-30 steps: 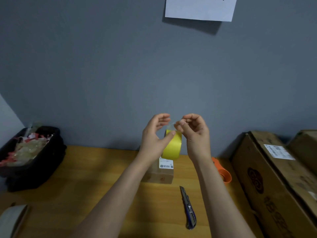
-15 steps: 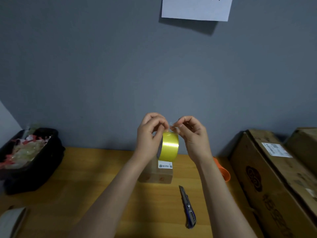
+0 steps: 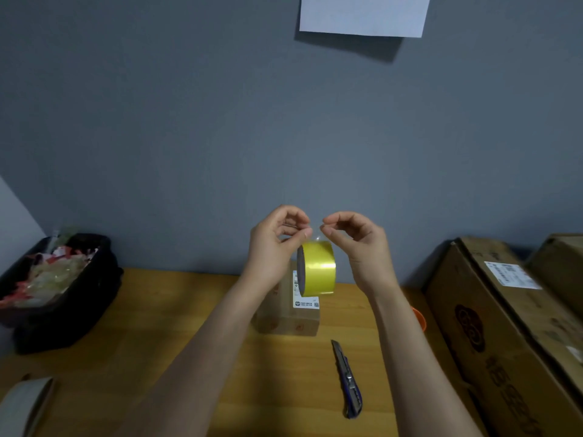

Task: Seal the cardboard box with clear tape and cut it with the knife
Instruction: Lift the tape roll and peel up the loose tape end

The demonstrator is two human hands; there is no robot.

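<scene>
While the left hand and right hand each pinch the peeled tape end, the yellow-tinted tape roll hangs beneath both grips, above the small cardboard box on the bench; the utility knife lies within reach.

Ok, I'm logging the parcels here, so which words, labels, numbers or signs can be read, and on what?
Nothing can be read.
Small cardboard box: white label with a QR-style code, text too small.
Large carton: white shipping label and dark printed logo and characters, blurred.
Paper sheet on the wall: only a cut-off black mark.
Tape roll and knife: no text visible.
</scene>
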